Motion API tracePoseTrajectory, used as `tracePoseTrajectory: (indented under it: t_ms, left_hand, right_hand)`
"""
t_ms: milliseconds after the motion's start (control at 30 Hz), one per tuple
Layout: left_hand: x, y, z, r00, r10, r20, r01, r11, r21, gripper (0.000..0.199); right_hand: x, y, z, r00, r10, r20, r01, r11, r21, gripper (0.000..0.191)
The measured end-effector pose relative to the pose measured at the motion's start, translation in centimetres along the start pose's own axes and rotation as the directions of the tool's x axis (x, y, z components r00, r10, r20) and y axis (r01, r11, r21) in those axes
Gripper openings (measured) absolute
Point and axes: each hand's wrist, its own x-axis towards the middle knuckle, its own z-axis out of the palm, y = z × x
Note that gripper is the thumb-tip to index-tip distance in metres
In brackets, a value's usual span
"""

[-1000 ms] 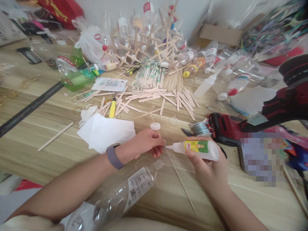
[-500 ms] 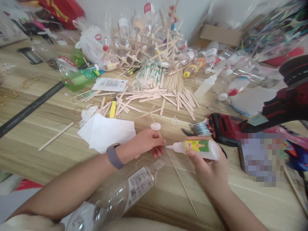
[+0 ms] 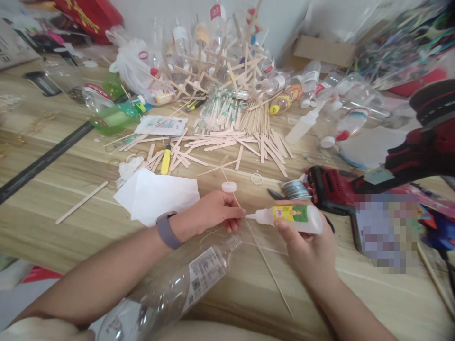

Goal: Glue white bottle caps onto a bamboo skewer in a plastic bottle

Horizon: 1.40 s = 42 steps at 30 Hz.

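Note:
My left hand (image 3: 220,210) pinches a thin wooden skewer (image 3: 269,267), which slants down to the right past my fingers. A white bottle cap (image 3: 229,187) sits on the skewer just above that hand, and small wooden sticks cross at its far end. My right hand (image 3: 311,251) is wrapped round a glue bottle (image 3: 296,219) lying on its side, its narrow nozzle at the left fingertips by the skewer. Whether glue is flowing I cannot see. Beneath my left forearm lies a clear plastic bottle (image 3: 177,289) with its neck toward my hands.
Loose craft sticks (image 3: 227,139) and a bundle of skewers (image 3: 258,118) lie ahead. Plastic bottles (image 3: 181,40) crowd the back. White paper (image 3: 159,196) and a yellow-handled screwdriver (image 3: 165,160) are on the left. A wire spool (image 3: 296,190) and a red-black power tool (image 3: 330,187) stand right.
Both hands keep nearly the same pose, with the nozzle still at the left fingertips. The whole view has shifted very slightly.

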Motion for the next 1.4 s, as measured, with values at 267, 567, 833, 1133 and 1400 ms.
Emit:
tracePoseTrajectory:
  t_ms: [267, 567, 833, 1133, 1400]
  left_hand:
    - [0.06, -0.04, 0.15, 0.999, 0.017, -0.037, -0.015, 0.998, 0.053, 0.021]
    - [0.03, -0.04, 0.15, 0.999, 0.005, -0.052, -0.003, 0.999, 0.055, 0.017]
    - [0.04, -0.09, 0.17, 0.999, 0.0, -0.052, 0.003, 0.998, 0.062, 0.016]
    - [-0.08, 0.08, 0.19, 0.999, 0.001, -0.041, 0.0, 0.999, 0.039, 0.018]
    - [-0.05, 0.15, 0.12, 1.0, -0.012, -0.028, 0.013, 0.999, 0.037, 0.019]
  right_hand:
    - [-0.03, 0.01, 0.04, 1.0, -0.004, 0.0, 0.004, 0.998, -0.061, 0.021]
    - [-0.44, -0.27, -0.4, 1.0, -0.009, -0.016, 0.009, 1.0, -0.024, 0.02]
    - [-0.56, -0.29, -0.19, 0.999, -0.05, 0.01, 0.05, 0.998, -0.036, 0.02]
    - [-0.72, -0.26, -0.14, 0.996, -0.086, 0.018, 0.087, 0.993, -0.075, 0.022]
    - [-0.61, -0.3, -0.07, 0.995, -0.09, 0.029, 0.092, 0.993, -0.076, 0.022]
